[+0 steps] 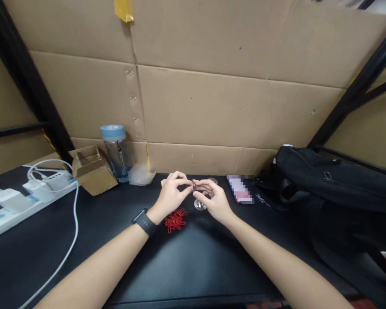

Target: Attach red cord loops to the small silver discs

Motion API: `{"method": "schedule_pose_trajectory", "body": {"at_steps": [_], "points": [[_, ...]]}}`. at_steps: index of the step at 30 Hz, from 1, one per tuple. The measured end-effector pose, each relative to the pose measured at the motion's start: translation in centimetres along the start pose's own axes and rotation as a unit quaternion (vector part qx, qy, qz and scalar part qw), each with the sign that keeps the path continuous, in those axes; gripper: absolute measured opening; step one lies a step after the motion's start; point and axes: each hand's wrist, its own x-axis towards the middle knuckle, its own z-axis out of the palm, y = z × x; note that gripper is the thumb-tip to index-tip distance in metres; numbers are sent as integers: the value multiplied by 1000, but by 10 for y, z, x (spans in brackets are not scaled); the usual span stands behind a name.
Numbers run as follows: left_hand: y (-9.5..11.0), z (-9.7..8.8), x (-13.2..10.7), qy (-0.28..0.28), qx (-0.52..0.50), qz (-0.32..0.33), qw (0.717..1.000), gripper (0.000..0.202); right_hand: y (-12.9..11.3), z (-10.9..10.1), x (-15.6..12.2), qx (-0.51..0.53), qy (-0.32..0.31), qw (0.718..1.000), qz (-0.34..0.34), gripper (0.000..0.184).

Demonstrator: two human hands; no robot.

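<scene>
My left hand [171, 194] and my right hand [212, 198] meet above the black table [193, 257]. Both pinch a small silver metal piece with a red bit on it [194, 185] between their fingertips. Just below the hands lies a pile of small red rings or bands [175, 219]. A round silver metal part [199, 205] rests on the table under my right hand, and another silver disc [212, 180] lies just behind it. A black watch [144, 222] is on my left wrist.
A blue-lidded clear bottle [116, 151], an open cardboard box [91, 169] and a clear plastic bag [141, 175] stand at the back. A white power strip [22, 199] with chargers and a cable [71, 240] lies left. A black bag [334, 180] fills the right. Cardboard walls enclose the space.
</scene>
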Motion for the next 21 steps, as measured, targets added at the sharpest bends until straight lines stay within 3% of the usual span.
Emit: {"method": "schedule_pose_trajectory", "body": {"at_steps": [4,9,15,21], "points": [[6,-7,-2,14,156,108,982,11,8,-3,3,62,-19,996,60,32],[3,-5,-2,13,170,106,980,10,11,-11,9,65,-43,995,69,28],[2,-1,-4,-26,168,108,979,11,2,-15,9,-119,-47,992,7,21],[10,-8,-4,-65,143,75,985,19,0,-19,5,-306,-48,950,-49,10]]}}
